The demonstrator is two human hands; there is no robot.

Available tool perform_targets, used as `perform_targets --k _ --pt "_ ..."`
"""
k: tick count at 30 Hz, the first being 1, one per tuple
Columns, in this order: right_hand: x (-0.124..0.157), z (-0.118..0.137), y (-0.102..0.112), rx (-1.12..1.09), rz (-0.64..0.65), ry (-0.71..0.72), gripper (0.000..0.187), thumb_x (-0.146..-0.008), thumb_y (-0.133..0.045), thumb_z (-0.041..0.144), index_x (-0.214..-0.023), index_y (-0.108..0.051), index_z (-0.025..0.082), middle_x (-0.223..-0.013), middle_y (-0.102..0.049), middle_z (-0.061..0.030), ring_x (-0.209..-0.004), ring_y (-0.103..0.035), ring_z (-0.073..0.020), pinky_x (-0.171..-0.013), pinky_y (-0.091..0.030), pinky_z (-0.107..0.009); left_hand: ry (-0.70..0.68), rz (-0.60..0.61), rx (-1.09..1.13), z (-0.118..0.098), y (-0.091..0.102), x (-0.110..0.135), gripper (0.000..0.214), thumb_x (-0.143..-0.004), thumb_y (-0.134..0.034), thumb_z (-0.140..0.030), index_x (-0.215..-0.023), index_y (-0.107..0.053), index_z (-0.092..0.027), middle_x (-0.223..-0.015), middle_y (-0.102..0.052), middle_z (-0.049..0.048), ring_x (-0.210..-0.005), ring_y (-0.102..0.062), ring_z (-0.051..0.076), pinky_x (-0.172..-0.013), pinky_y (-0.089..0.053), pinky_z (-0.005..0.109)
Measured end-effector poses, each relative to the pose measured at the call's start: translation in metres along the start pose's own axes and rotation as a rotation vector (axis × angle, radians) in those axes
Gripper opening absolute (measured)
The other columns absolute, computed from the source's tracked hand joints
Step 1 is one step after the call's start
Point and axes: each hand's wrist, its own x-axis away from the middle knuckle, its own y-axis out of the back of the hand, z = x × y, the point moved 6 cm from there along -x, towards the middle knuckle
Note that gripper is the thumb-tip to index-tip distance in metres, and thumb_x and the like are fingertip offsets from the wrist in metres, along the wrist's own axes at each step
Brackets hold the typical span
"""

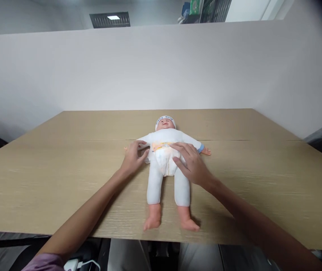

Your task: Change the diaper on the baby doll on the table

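Observation:
A baby doll (165, 134) lies on its back on the table, head away from me and feet toward me. It has white cloth arms and legs and a white cap with dark lettering. A white diaper (166, 162) with an orange and yellow printed waistband sits around its hips. My left hand (134, 156) is at the doll's side by the diaper's edge, with thumb and fingers curved and apart. My right hand (193, 163) rests over the other side of the diaper's front, fingers stretched out and thumb apart.
The wooden table (64, 169) has a seam running across it behind my hands. A white partition wall (161, 67) closes off its far side. Below the near edge, a white plug with a cable (78, 264) shows beside my legs.

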Motion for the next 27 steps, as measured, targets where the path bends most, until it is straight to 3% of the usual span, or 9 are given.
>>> perform_targets --k 4,7,12,16,21,27 --pt "-0.04 0.021 -0.015 0.053 0.021 -0.027 0.017 -0.102 -0.053 0.037 -0.107 -0.061 0.022 -0.109 -0.067 -0.0093 -0.103 -0.059 -0.0279 -0.094 -0.045 -0.042 0.071 0.115 -0.255 0.017 -0.003 0.012 0.027 -0.094 -0.06 -0.046 -0.101 -0.057 -0.02 -0.107 -0.067 0.0116 -0.107 -0.059 0.031 -0.1 -0.045 0.048" --pt "-0.063 0.021 -0.032 0.132 0.064 -0.125 0.021 -0.095 -0.063 0.042 -0.092 -0.055 0.023 -0.095 -0.065 -0.0059 -0.09 -0.058 -0.0257 -0.08 -0.042 -0.037 0.136 0.152 -0.35 0.021 -0.002 0.016 0.028 -0.09 -0.063 -0.047 -0.09 -0.056 -0.02 -0.099 -0.066 0.0138 -0.11 -0.057 0.036 -0.096 -0.044 0.05" --pt "-0.078 0.01 -0.048 0.2 0.18 -0.26 0.03 -0.086 -0.072 0.044 -0.081 -0.049 0.024 -0.087 -0.063 -0.0034 -0.081 -0.056 -0.0228 -0.065 -0.032 -0.033 0.304 0.172 -0.039 0.031 0.004 0.014 0.025 -0.085 -0.064 -0.04 -0.071 -0.054 -0.022 -0.076 -0.063 0.0072 -0.087 -0.06 0.03 -0.082 -0.045 0.041" --pt "-0.079 0.006 -0.047 0.17 0.198 -0.288 0.034 -0.082 -0.072 0.044 -0.077 -0.045 0.025 -0.082 -0.062 -0.001 -0.074 -0.054 -0.0199 -0.061 -0.028 -0.032 0.351 0.131 0.147 0.033 0.008 0.006 0.03 -0.091 -0.052 -0.043 -0.071 -0.056 -0.021 -0.07 -0.059 0.0004 -0.071 -0.057 0.02 -0.071 -0.043 0.032" --pt "-0.078 0.006 -0.046 0.153 0.208 -0.279 0.034 -0.084 -0.07 0.045 -0.077 -0.044 0.025 -0.082 -0.061 -0.0011 -0.074 -0.055 -0.0201 -0.061 -0.028 -0.033 0.309 0.106 0.416 0.006 0.004 -0.009 0.034 -0.091 -0.054 -0.048 -0.071 -0.054 -0.02 -0.072 -0.057 -0.0012 -0.069 -0.051 0.016 -0.067 -0.04 0.029" --pt "-0.075 0.006 -0.042 0.081 0.208 -0.228 0.036 -0.087 -0.068 0.051 -0.078 -0.044 0.025 -0.083 -0.061 0.0 -0.076 -0.056 -0.0198 -0.063 -0.031 -0.032 0.228 0.234 0.553 -0.032 -0.02 -0.028 0.033 -0.091 -0.058 -0.048 -0.075 -0.056 -0.02 -0.072 -0.055 -0.001 -0.068 -0.049 0.015 -0.065 -0.04 0.029"
